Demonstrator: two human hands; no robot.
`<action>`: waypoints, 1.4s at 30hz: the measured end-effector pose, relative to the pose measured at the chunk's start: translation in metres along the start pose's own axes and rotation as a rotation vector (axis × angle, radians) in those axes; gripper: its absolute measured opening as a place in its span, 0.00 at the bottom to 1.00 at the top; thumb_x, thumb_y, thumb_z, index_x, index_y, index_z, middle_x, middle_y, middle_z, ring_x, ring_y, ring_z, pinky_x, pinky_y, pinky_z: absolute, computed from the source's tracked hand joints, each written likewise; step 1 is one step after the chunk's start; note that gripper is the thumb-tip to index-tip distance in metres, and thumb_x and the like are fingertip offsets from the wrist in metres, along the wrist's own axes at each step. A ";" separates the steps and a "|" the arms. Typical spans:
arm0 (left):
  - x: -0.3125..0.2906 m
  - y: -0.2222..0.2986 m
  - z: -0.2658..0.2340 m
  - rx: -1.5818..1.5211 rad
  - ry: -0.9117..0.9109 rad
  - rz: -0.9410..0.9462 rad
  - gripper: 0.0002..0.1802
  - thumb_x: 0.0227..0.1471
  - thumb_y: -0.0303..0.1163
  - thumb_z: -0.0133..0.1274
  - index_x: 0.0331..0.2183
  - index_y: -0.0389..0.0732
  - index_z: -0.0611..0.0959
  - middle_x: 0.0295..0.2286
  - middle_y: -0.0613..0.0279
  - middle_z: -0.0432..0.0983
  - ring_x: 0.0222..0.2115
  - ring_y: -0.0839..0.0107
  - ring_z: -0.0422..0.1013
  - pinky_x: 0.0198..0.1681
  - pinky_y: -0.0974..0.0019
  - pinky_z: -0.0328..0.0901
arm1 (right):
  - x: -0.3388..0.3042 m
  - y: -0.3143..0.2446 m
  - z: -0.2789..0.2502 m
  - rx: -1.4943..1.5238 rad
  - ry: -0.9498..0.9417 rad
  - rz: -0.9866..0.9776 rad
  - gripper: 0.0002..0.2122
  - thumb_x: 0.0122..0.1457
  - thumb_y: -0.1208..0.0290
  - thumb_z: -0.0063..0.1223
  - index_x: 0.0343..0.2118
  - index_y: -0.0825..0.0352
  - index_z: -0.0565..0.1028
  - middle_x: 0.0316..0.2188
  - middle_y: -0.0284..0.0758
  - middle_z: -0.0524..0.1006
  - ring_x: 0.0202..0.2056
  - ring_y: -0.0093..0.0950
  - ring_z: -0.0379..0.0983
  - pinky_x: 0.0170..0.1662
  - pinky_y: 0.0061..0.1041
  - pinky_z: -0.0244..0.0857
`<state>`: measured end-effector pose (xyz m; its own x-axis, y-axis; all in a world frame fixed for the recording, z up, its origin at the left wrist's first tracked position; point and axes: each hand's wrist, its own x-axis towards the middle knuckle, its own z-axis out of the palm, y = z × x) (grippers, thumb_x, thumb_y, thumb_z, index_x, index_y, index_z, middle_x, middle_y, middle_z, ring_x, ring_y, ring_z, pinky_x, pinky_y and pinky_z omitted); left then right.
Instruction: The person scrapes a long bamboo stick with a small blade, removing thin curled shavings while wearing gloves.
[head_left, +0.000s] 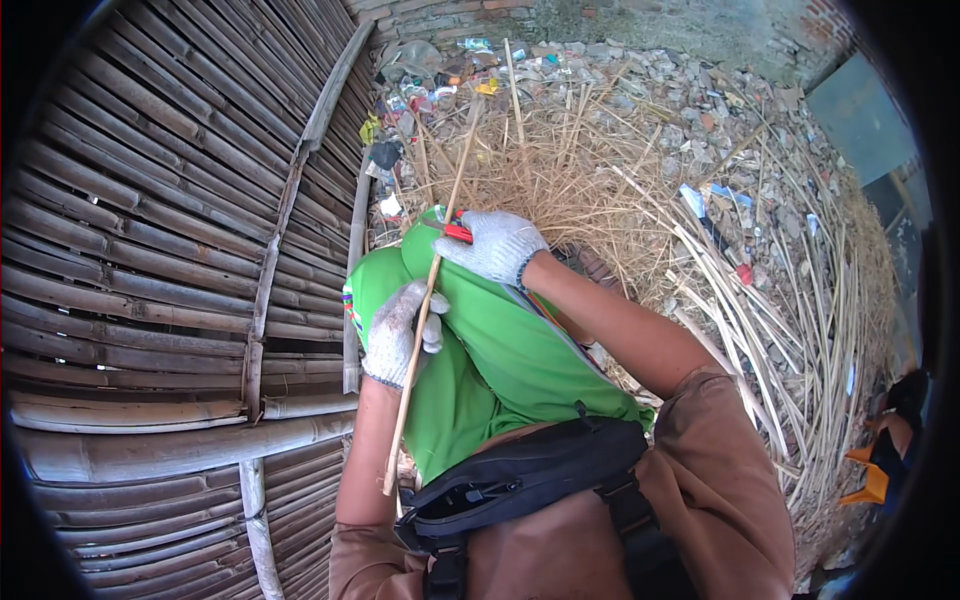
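Observation:
A long, thin bamboo stick (416, 365) runs slantwise over my green-clad lap, its near end beside my left forearm. My left hand (398, 335), in a whitish knit glove, is closed around the stick near its middle. Higher up, my gloved right hand (495, 246) grips a red-handled knife (457, 232) over my knee. The knife's short grey blade lies across the stick, touching it or very close to it. Most of the handle is hidden by my right fingers.
A bamboo slat wall (180, 260) stands close on my left. Pale shavings (540, 180) cover the ground ahead, with rubble and litter beyond. Split bamboo strips (745, 340) lie in a pile on my right. A black waist bag (530, 470) sits across my lap; an orange stool (868, 478) is far right.

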<state>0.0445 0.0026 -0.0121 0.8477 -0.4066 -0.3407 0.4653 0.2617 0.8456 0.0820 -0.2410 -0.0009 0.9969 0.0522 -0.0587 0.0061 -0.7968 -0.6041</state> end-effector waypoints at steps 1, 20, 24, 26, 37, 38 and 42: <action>0.001 0.003 0.001 0.027 -0.006 -0.025 0.18 0.73 0.39 0.51 0.51 0.35 0.80 0.30 0.59 0.80 0.17 0.75 0.68 0.18 0.69 0.63 | -0.001 0.000 0.001 0.021 -0.009 -0.004 0.36 0.63 0.28 0.48 0.47 0.64 0.82 0.42 0.55 0.85 0.44 0.54 0.83 0.50 0.51 0.76; 0.004 0.009 -0.004 -0.204 -0.176 -0.159 0.18 0.72 0.37 0.53 0.53 0.32 0.78 0.26 0.69 0.75 0.15 0.82 0.63 0.15 0.76 0.60 | -0.003 0.027 0.005 0.260 0.017 -0.034 0.37 0.73 0.34 0.37 0.49 0.72 0.81 0.43 0.57 0.83 0.47 0.53 0.80 0.53 0.48 0.72; 0.014 0.010 -0.001 -0.089 -0.120 -0.133 0.16 0.71 0.36 0.53 0.50 0.33 0.80 0.27 0.66 0.77 0.15 0.81 0.65 0.16 0.75 0.60 | -0.008 0.022 -0.002 -0.046 0.070 -0.161 0.35 0.73 0.36 0.37 0.49 0.69 0.82 0.41 0.57 0.84 0.46 0.55 0.83 0.51 0.54 0.75; 0.021 0.011 -0.002 0.003 -0.104 -0.100 0.14 0.70 0.35 0.53 0.47 0.34 0.81 0.27 0.66 0.78 0.16 0.81 0.66 0.17 0.75 0.60 | -0.007 0.016 -0.005 -0.156 0.030 -0.147 0.33 0.73 0.38 0.37 0.47 0.67 0.84 0.40 0.55 0.85 0.43 0.53 0.84 0.49 0.54 0.76; 0.029 0.020 0.005 0.207 -0.035 -0.075 0.11 0.69 0.35 0.54 0.42 0.37 0.83 0.23 0.70 0.75 0.13 0.81 0.64 0.13 0.74 0.57 | -0.001 0.009 -0.002 -0.276 -0.089 -0.133 0.34 0.74 0.39 0.34 0.41 0.67 0.86 0.39 0.53 0.86 0.41 0.51 0.86 0.47 0.54 0.78; 0.027 0.020 0.006 0.213 -0.027 -0.079 0.11 0.69 0.35 0.54 0.42 0.37 0.83 0.23 0.70 0.74 0.13 0.81 0.64 0.13 0.74 0.57 | -0.001 0.009 0.001 -0.268 -0.086 -0.128 0.35 0.74 0.39 0.34 0.41 0.67 0.86 0.39 0.53 0.86 0.41 0.51 0.86 0.47 0.54 0.78; 0.014 0.021 0.005 0.208 -0.012 -0.091 0.11 0.70 0.35 0.54 0.43 0.36 0.82 0.23 0.71 0.73 0.12 0.82 0.62 0.12 0.75 0.55 | 0.001 0.005 0.002 -0.266 -0.067 -0.109 0.35 0.74 0.39 0.33 0.42 0.66 0.86 0.39 0.53 0.86 0.42 0.52 0.86 0.48 0.55 0.78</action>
<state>0.0646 -0.0017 0.0030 0.8008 -0.4313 -0.4157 0.4765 0.0380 0.8784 0.0829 -0.2438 -0.0060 0.9820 0.1784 -0.0623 0.1418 -0.9138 -0.3806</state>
